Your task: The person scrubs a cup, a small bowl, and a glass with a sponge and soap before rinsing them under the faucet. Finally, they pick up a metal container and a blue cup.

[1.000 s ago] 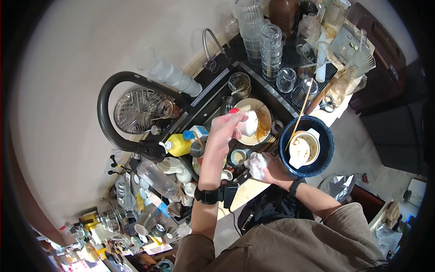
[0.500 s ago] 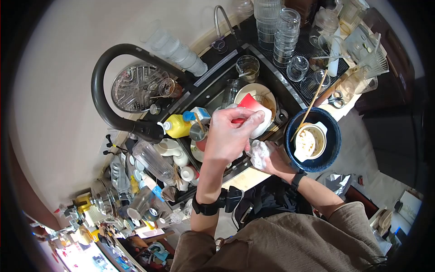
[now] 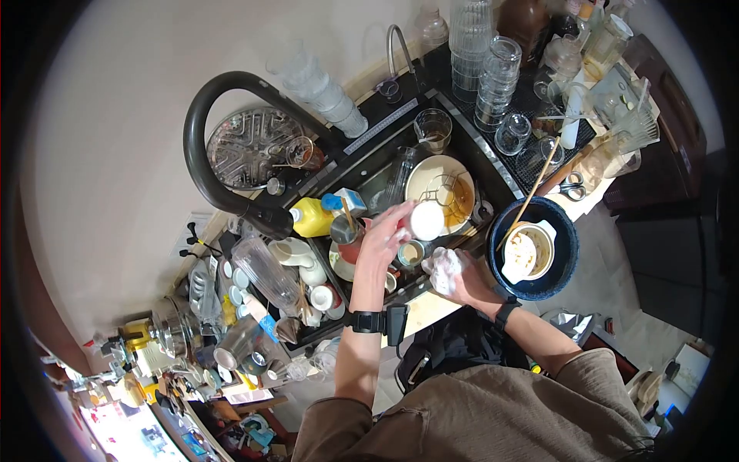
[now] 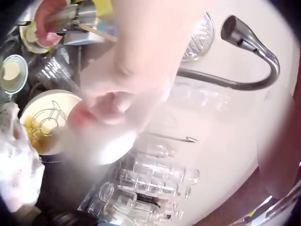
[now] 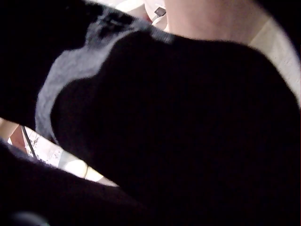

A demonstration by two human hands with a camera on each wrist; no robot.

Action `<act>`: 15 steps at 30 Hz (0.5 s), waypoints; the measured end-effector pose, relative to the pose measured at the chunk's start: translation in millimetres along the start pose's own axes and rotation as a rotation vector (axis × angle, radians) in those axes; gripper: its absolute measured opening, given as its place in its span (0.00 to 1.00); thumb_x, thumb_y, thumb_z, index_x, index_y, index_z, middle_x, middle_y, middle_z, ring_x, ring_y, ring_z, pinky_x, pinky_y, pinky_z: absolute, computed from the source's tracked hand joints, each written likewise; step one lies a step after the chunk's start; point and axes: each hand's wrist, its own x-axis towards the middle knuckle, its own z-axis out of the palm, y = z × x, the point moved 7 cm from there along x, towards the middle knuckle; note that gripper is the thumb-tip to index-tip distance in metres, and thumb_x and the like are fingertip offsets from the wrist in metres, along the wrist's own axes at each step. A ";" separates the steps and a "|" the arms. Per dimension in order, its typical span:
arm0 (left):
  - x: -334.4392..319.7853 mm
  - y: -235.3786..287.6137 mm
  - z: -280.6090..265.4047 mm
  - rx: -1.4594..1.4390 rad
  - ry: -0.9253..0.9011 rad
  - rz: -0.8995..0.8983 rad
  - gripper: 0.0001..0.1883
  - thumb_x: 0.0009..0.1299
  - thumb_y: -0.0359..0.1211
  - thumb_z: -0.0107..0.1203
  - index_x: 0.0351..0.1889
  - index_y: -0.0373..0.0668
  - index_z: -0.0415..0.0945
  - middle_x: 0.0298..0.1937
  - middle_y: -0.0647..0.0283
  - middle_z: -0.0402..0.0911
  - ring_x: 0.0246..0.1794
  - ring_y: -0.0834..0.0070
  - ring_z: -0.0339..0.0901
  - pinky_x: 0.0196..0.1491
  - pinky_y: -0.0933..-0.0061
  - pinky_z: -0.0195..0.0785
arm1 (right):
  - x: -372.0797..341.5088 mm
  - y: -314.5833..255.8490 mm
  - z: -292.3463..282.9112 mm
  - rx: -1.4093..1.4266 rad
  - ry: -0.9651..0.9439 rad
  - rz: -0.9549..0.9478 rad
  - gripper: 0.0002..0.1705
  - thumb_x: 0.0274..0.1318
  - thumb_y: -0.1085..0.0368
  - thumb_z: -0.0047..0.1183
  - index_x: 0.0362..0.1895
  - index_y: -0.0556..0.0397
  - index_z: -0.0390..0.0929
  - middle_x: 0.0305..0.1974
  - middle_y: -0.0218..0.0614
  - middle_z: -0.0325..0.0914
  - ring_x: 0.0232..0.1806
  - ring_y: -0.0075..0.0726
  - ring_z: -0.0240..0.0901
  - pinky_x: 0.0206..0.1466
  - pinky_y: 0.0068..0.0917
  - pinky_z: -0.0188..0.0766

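My left hand [image 3: 385, 235] holds a red and white bowl-like piece [image 3: 426, 221] over the sink [image 3: 372, 183], its white round side facing right. In the left wrist view that piece [image 4: 106, 146] is blurred beneath the fingers. My right hand [image 3: 466, 283], at the sink's front edge, is curled round a white foamy mass [image 3: 443, 269]; foam hides what is inside it. Beyond the hands lies a cream plate [image 3: 419, 179] with a wire rack [image 3: 454, 202] and brown liquid. A small cup [image 3: 410, 252] sits between the hands. Dark shapes fill the right wrist view.
A blue pot [image 3: 568, 258] with a cream bowl [image 3: 546, 245] and chopsticks [image 3: 531, 192] stands right of the sink. Stacked glasses [image 3: 499, 77] stand behind. The black faucet [image 3: 202, 165], yellow bottle [image 3: 311, 218] and crowded cups and jars are at the left.
The piece in my left hand has turned, its red part now mostly hidden and its white round side showing. My right hand stays near the sink's edge. The head view has shifted.
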 end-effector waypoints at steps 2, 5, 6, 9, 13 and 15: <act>7.7 -22.3 -23.8 -0.198 0.056 -0.079 0.13 0.65 0.38 0.61 0.43 0.41 0.77 0.32 0.70 0.78 0.22 0.87 0.66 0.19 0.87 0.53 | 4.4 -33.3 -20.9 -0.303 -0.045 -0.120 0.25 0.47 0.50 0.55 0.48 0.49 0.75 0.45 0.43 0.75 0.48 0.51 0.69 0.54 0.42 0.65; 12.2 -41.8 -42.8 -0.421 0.101 -0.106 0.11 0.65 0.38 0.61 0.38 0.43 0.76 0.32 0.69 0.79 0.21 0.85 0.66 0.17 0.86 0.52 | 8.4 -61.5 -41.6 -0.419 -0.035 -0.161 0.26 0.47 0.50 0.55 0.49 0.50 0.74 0.45 0.43 0.75 0.48 0.51 0.69 0.55 0.41 0.65; 10.0 -43.1 -45.2 -0.447 0.119 -0.091 0.11 0.65 0.38 0.61 0.38 0.43 0.76 0.32 0.69 0.79 0.21 0.85 0.66 0.17 0.86 0.52 | 8.2 -59.2 -40.5 -0.406 -0.039 -0.144 0.27 0.46 0.50 0.55 0.49 0.50 0.74 0.46 0.43 0.74 0.48 0.51 0.69 0.55 0.42 0.64; 4.5 -43.9 -50.9 -0.510 0.158 -0.063 0.09 0.66 0.37 0.60 0.38 0.44 0.77 0.33 0.69 0.80 0.21 0.84 0.66 0.17 0.86 0.52 | 9.3 -57.5 -38.5 -0.376 -0.047 -0.130 0.26 0.47 0.51 0.55 0.48 0.52 0.74 0.45 0.43 0.74 0.48 0.50 0.69 0.55 0.43 0.64; -3.0 -43.2 -55.9 -0.544 0.154 -0.040 0.08 0.66 0.38 0.60 0.37 0.46 0.77 0.34 0.69 0.81 0.20 0.84 0.67 0.17 0.85 0.53 | 17.1 -83.6 -52.1 -0.342 -0.054 -0.201 0.19 0.49 0.56 0.53 0.43 0.53 0.74 0.43 0.43 0.74 0.47 0.48 0.69 0.52 0.42 0.66; -0.1 -44.4 -62.3 -0.557 0.104 -0.032 0.10 0.66 0.39 0.59 0.40 0.46 0.77 0.35 0.68 0.81 0.20 0.84 0.68 0.16 0.86 0.53 | 22.1 -70.4 -50.3 -0.120 -0.011 -0.069 0.14 0.50 0.60 0.51 0.40 0.53 0.74 0.41 0.43 0.74 0.45 0.48 0.70 0.48 0.40 0.68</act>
